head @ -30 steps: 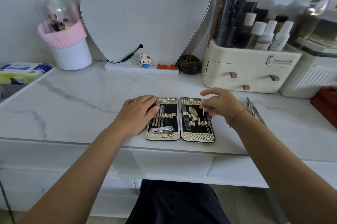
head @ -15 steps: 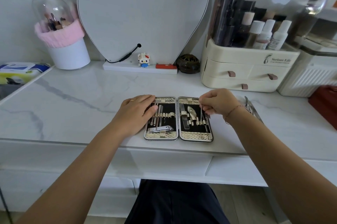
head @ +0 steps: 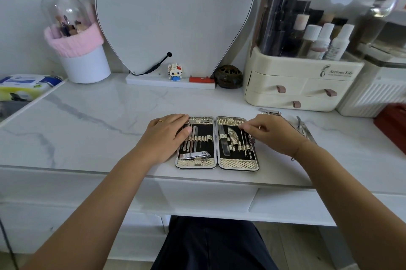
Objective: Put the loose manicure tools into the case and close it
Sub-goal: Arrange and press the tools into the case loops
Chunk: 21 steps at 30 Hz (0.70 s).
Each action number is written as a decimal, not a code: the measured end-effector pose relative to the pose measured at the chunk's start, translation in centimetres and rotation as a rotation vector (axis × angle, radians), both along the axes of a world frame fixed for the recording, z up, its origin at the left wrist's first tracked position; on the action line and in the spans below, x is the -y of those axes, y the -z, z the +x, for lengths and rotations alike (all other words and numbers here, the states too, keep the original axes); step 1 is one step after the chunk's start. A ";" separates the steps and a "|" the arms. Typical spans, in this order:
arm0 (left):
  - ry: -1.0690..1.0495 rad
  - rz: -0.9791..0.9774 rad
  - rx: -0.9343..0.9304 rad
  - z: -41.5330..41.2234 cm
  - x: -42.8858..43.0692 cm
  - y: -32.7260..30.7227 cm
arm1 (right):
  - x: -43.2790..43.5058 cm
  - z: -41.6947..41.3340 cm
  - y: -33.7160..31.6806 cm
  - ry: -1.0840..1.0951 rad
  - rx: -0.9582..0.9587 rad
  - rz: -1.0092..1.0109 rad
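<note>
Case [head: 238,163] lies open flat on desk [head: 87,127] near the front edge, both halves facing up, hinge running front-to-back btw them.

L hand [head: 163,135] rests flat on the L half w/ fingers straight and relaxed across the upper ends of the thin tools there; it grasps nothing. Ring [head: 161,121] on one finger. Nail clipper [head: 194,155] sits at the bottom of the L half, clear of the hand.

R hand [head: 272,133] is over the R edge of the R half, fingers curled, fingertips [head: 243,127] at the top ends of the thin probes [head: 246,144] in their loops. Can't tell if it pinches one or only touches.

Loose on desk, outside case: 2nd clipper [head: 270,112] just beyond R hand, and nippers [head: 304,129] just R of the wrist.

At the back: cream organiser [head: 296,89] w/ bottles, mirror [head: 175,17], white brush pot [head: 84,63] w/ pink cuff.
</note>
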<state>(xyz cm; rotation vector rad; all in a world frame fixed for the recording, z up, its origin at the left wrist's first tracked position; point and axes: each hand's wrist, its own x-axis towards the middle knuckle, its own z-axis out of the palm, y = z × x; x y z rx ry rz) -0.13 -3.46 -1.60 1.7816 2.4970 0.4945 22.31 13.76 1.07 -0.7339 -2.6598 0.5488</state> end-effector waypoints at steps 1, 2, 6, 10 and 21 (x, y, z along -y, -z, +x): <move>-0.001 -0.002 -0.003 0.0 0.0 0.0 | 0.1 0.3 0.1 -0.014 0.008 0.013; -0.002 -0.003 -0.006 0.0 0.0 0.0 | 0.2 0.6 0.2 -0.023 0.009 0.020; 0.000 -0.005 0.000 0.0 -0.1 0.0 | 0.9 1.4 0.9 -0.006 0.003 0.080; -0.003 -0.003 0.002 0.1 0.0 -0.1 | 0.9 1.9 0.9 0.058 -0.137 0.087; -0.033 -0.004 -0.056 0.6 0.2 -0.4 | -3.7 2.6 0.4 0.465 0.001 0.122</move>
